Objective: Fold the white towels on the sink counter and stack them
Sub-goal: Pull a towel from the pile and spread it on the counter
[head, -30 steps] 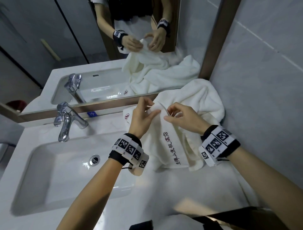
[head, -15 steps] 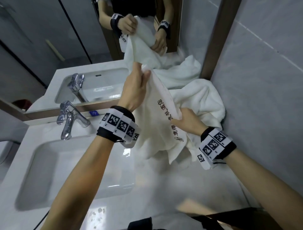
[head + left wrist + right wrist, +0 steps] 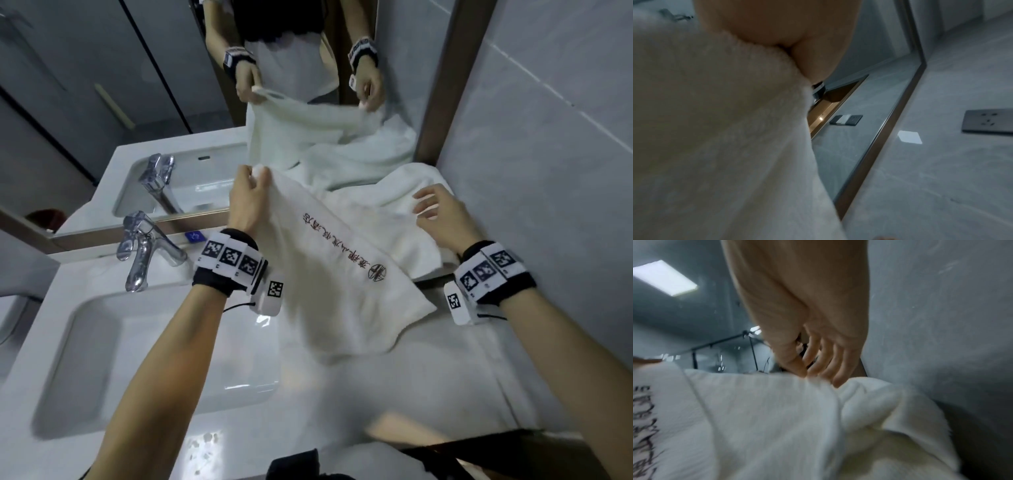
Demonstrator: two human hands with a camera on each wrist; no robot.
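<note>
A white towel [image 3: 335, 274] with dark embroidered lettering hangs spread between my two hands above the sink counter [image 3: 376, 394], its lower end drooping onto the counter. My left hand [image 3: 255, 176] grips its upper left corner; in the left wrist view the fingers [image 3: 797, 48] curl round the thick cloth [image 3: 715, 129]. My right hand [image 3: 423, 207] pinches the opposite corner, and the right wrist view shows thumb and fingertips [image 3: 805, 371] closed on the towel's edge [image 3: 777, 402]. A second white towel [image 3: 404, 181] lies crumpled behind, in the back right corner.
A chrome faucet [image 3: 144, 250] stands over the white basin [image 3: 137, 359] at the left. The mirror [image 3: 154, 102] runs along the back and a grey tiled wall [image 3: 548, 171] closes the right side. A wall socket [image 3: 988, 121] sits on that wall.
My left hand came down from high near the mirror. My right hand slid up and right along the edge, so the towel now stretches out wide between both hands.
</note>
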